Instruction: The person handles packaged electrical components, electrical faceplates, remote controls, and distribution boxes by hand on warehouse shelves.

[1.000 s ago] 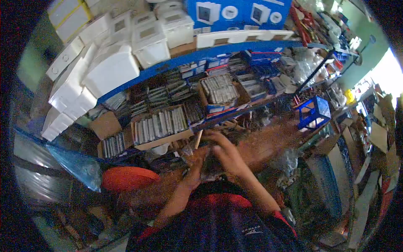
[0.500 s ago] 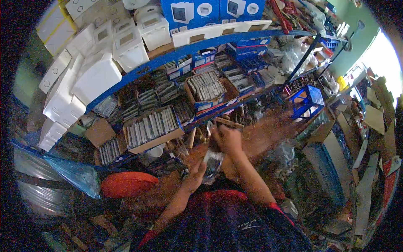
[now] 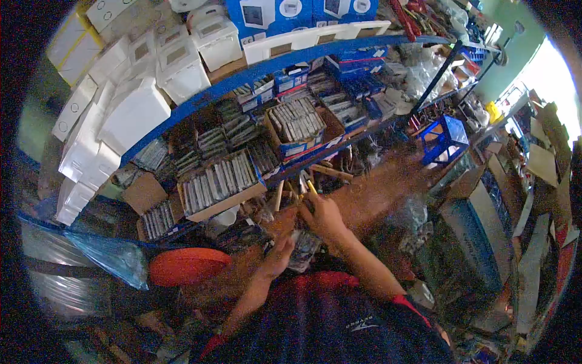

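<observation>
Near the middle, my right hand [image 3: 325, 216] has its fingers closed around a thin yellow object [image 3: 311, 187], whose end sticks up above them. My left hand [image 3: 277, 258] is lower and to the left, its fingers bent towards my right hand; what lies between its fingertips is too dark to tell. Close beside it, just above my shirt, is a clear plastic packet [image 3: 305, 250] with dark contents. Wooden sticks [image 3: 331, 173] lie beyond my right hand, at the shelf's lower edge.
A blue-edged shelf [image 3: 230, 77] bears white boxes [image 3: 134, 115]. Below are cartons of packed flat items [image 3: 219, 185]. A red round object [image 3: 189, 266] lies left, a blue stool [image 3: 445, 141] right, and cardboard [image 3: 479, 233] farther right.
The packet now sits lower and partly behind my left hand. My right hand has moved slightly down, and the yellow object now shows above it. The view has shifted slightly.
</observation>
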Tool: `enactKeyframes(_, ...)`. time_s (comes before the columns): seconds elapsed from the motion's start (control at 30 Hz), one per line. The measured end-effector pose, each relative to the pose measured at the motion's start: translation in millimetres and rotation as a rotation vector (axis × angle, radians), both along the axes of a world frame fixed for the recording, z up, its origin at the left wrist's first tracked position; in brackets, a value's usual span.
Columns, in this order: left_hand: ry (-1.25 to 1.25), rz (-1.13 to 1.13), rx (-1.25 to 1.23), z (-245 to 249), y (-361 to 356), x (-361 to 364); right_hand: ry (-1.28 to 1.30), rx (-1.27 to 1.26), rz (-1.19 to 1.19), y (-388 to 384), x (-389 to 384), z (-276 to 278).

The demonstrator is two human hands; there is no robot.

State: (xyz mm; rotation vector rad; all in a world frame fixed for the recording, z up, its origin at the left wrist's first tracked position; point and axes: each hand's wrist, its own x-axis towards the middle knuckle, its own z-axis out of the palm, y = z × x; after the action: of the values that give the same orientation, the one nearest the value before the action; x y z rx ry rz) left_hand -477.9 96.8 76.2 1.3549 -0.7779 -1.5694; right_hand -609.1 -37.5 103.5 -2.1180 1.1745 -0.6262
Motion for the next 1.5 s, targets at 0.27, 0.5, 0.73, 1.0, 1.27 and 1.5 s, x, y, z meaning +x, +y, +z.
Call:
enactKeyframes(0.27,-0.428,-0.13,-0.092,-1.0,7.7,-7.0,-0.376,0.024,-0.322,-41.3,-11.6,10.4)
enactKeyframes(0.5,0.543,-0.059,0.032,5.6,-0.2,-7.6,-1.077,1.012,-0.275,-41.4,-59.1,34.8)
enactKeyframes(0.73,0.12,0.077,-0.015,-5.5,-14.3,-21.0,-0.194,0.111,-0.072,1.2,-12.5,-15.4)
enactKeyframes(1.0,0.349,0.152,0.069,-46.9,-24.0,-36.7,-0.171,-0.028,-0.368,-29.0,-7.7,-34.3)
enactKeyframes(1.27,0.658,0.186,0.109,4.6,-20.0,-29.0,-1.409,1.071,-0.523,-56.7,-60.3,24.8)
enactKeyframes(1.5,0.594,0.354,-0.02,-12.5,-39.7,-35.3,-0.244,0.017,-0.038,21.0,0.3,-23.8)
